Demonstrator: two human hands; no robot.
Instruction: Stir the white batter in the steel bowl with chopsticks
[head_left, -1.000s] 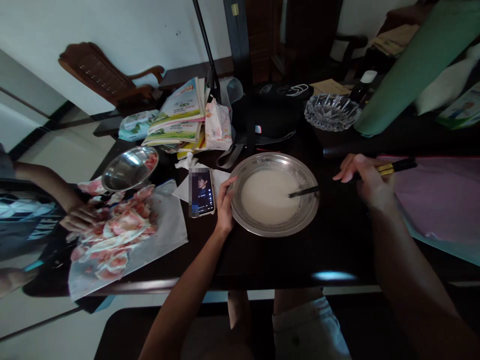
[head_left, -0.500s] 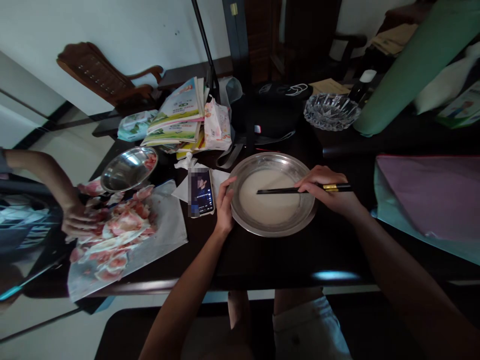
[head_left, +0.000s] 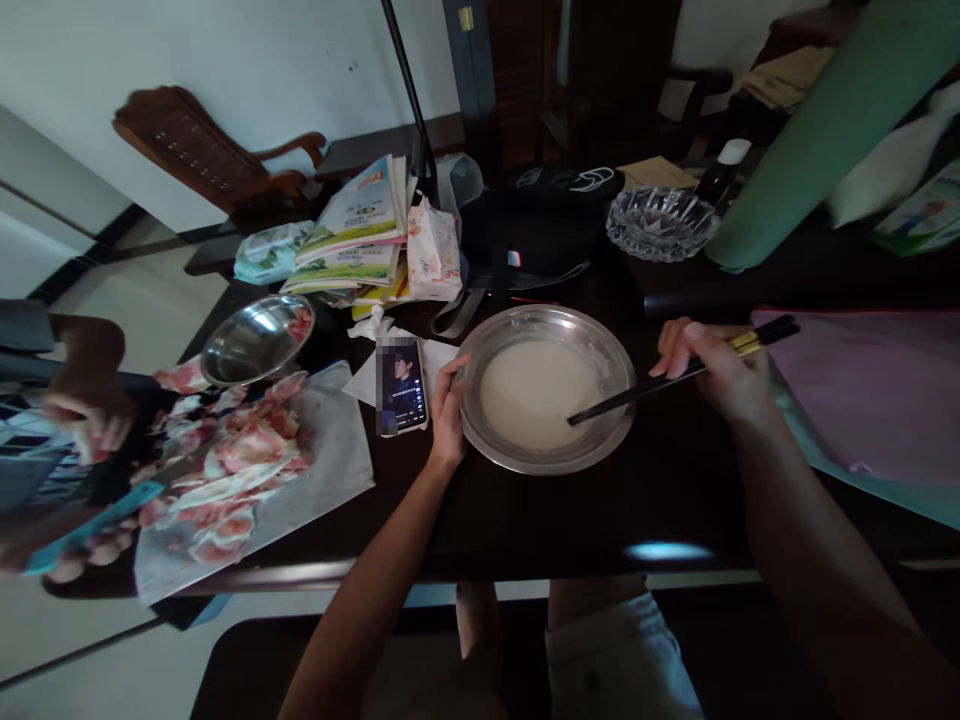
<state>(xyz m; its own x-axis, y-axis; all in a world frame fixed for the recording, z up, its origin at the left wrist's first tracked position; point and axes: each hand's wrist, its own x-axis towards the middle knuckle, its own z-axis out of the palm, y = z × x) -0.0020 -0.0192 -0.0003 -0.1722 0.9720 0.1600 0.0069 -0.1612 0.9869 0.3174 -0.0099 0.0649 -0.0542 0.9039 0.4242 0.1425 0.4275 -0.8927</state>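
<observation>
A wide metal basin (head_left: pixel 621 430) in front of me holds a milky white batter (head_left: pixel 536 385). My left hand (head_left: pixel 448 415) grips the basin's left rim, its fingers along the outer side. My right hand (head_left: pixel 709 365), beyond the right rim, is closed around black chopsticks (head_left: pixel 637 393) with gold bands. Their tips reach over the rim into the right front part of the batter. Just left of my left hand, a phone (head_left: pixel 403 385) with a lit screen lies on white paper.
At left, a co-worker's hands, one with a blue-handled knife (head_left: pixel 97 525), are by raw meat (head_left: pixel 251 450) on a plastic sheet (head_left: pixel 341 440). Behind are a metal bowl (head_left: pixel 255 345), magazines (head_left: pixel 356 215), a black bag (head_left: pixel 540 220) and a glass ashtray (head_left: pixel 661 225). A pink folder (head_left: pixel 862 390) lies right.
My right hand has moved right and slightly up with the chopsticks, whose tips shifted toward the basin's right front. My left hand stays put. The co-worker's hand left the meat; the knife came over it.
</observation>
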